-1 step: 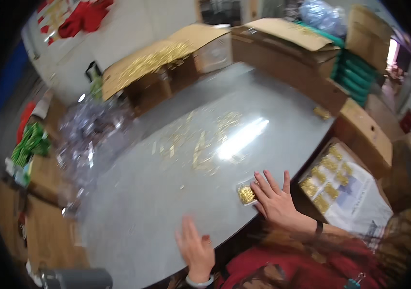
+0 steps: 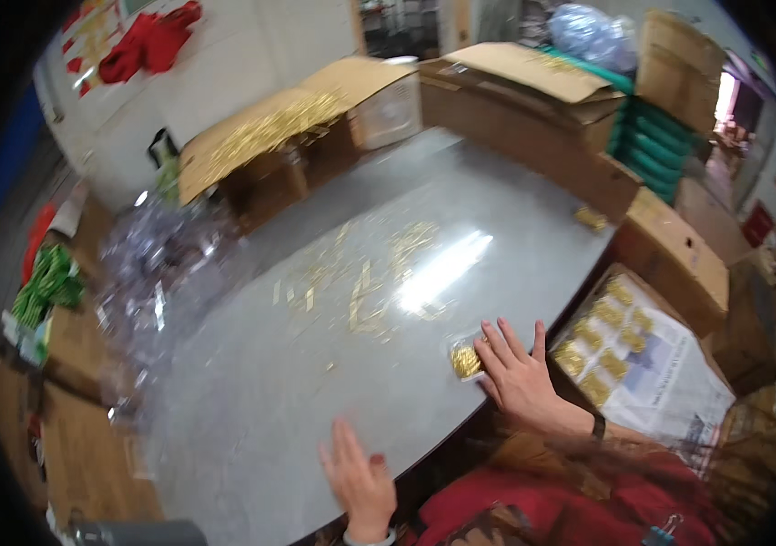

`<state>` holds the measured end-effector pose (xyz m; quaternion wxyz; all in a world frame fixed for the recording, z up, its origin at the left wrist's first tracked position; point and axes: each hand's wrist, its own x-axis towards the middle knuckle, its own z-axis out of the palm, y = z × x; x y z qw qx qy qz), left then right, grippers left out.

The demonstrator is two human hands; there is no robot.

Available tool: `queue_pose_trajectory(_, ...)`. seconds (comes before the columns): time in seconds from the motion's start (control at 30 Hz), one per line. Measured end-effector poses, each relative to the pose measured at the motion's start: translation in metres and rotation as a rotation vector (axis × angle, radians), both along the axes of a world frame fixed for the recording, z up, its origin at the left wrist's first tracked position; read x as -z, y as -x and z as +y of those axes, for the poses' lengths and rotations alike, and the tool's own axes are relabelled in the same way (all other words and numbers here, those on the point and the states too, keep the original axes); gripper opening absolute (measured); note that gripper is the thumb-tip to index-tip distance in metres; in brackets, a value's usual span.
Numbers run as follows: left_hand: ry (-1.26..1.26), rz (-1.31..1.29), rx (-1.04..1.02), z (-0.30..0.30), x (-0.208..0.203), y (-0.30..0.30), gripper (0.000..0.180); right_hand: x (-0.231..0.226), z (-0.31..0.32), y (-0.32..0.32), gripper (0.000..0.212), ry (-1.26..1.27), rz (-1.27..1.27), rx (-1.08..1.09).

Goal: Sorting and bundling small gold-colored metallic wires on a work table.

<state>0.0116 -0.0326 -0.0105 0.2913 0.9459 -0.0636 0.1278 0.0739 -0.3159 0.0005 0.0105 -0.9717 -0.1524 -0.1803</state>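
My right hand (image 2: 526, 387) lies near the table's near right edge, fingers spread. Its thumb side and index finger touch a small clear packet (image 2: 466, 360) filled with shiny gold pieces. My left hand (image 2: 363, 491) is over the near part of the table, slightly blurred, with fingers stretched out and nothing in them. Loose gold strips (image 2: 370, 305) are scattered over the middle of the grey tabletop (image 2: 251, 428). To the right of the table, several gold-filled packets (image 2: 602, 341) lie in rows on a printed white sheet (image 2: 674, 378).
A heap of clear plastic bags (image 2: 165, 259) covers the table's left side. Along the far edge stand cardboard boxes (image 2: 265, 187), with gold strips piled on top, and a white plastic bin (image 2: 390, 107). Stacked green crates (image 2: 650, 146) rise behind. A dark cylinder (image 2: 137, 532) is at lower left.
The view has shifted slightly, moving the table left and down in the picture. My right hand and the packet have slid a little rightward against the tabletop.
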Motion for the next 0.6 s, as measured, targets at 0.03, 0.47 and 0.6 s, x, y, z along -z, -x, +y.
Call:
queue_pose_trajectory(0.03, -0.021, -0.001, -0.003, 0.003, 0.006, 0.002, 0.074, 0.004, -0.022, -0.006, 0.058, 0.016, -0.011, 0.101)
queue_pose_trajectory(0.47, -0.214, 0.031, -0.056, 0.006, 0.023, -0.005, 0.080, 0.025, -0.217, -0.151, 0.057, -0.006, 0.029, 0.835)
queue_pose_trajectory(0.6, -0.253, 0.056, -0.058, 0.010, 0.022, -0.001, 0.077, 0.022, -0.215, -0.155, 0.063, 0.004, 0.061, 0.855)
